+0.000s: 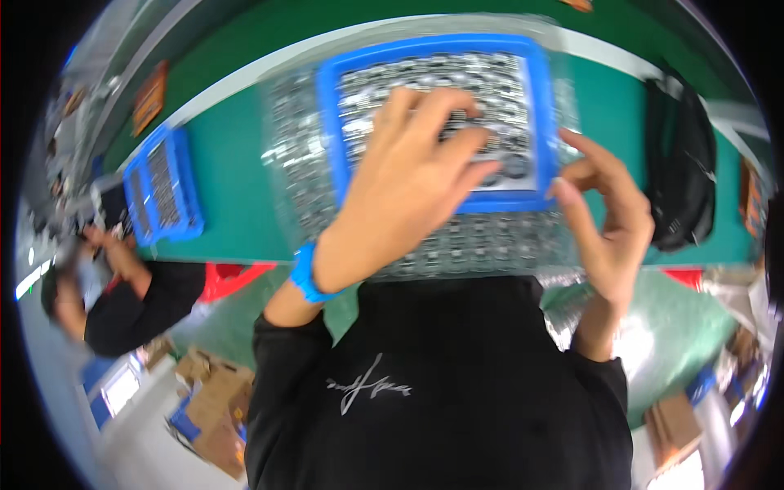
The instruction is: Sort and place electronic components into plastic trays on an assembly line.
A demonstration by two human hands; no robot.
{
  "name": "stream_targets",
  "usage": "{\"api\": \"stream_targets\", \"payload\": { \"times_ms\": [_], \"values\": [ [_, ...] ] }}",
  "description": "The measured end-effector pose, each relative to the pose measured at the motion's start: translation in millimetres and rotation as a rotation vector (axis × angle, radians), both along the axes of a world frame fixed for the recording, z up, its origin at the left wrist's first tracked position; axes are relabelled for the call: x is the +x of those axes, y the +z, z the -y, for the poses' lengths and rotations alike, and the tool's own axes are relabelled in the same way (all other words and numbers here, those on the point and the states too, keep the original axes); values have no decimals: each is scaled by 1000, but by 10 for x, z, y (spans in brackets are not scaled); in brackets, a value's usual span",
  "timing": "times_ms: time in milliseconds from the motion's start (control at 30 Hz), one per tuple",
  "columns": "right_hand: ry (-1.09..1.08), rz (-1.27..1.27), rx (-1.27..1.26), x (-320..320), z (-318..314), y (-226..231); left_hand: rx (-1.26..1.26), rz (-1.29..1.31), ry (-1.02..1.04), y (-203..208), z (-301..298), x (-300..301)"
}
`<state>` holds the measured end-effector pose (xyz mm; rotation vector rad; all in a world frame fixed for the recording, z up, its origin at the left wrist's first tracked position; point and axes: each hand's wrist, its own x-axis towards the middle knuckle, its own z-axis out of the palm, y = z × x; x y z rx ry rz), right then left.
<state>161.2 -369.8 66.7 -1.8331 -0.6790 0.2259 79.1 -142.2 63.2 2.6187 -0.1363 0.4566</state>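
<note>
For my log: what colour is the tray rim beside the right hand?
The tray rim is blue, seen best in the head view.

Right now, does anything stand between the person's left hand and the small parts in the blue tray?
Nothing visible does: the left hand is over the small parts in the blue tray. The right hand is at the tray's right edge, out of the way.

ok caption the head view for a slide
Left hand over small parts in a blue tray, right hand by its right edge.
</note>
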Motion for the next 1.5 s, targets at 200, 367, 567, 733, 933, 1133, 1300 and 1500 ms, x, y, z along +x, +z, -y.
{"api": "stream_targets", "payload": {
  "times_ms": [200,367,567,733,933,1133,1300,1500],
  "values": [
    [447,474,52,332,-1190,159,-99,155,318,0,-724,-589],
    [625,797,-207,494,-2725,-152,-105,58,569,-149,-1408,-907],
    [608,807,-453,403,-3427,-376,80,121,394,-268,-1657,-706],
    [275,901,-842,-1,-3512,-55,127,-37,378,-352,-1844,-558],
    [545,578,-144,603,-2512,261,133,-85,261,-373,-1897,-566],
    [576,627,-269,720,-692,630,70,-26,302,-154,-1937,-622],
    [438,534,-305,423,102,315,2,26,337,275,-1104,-615],
    [375,562,-272,340,-1,-14,-190,111,-21,99,-202,-442]
  ]
}}
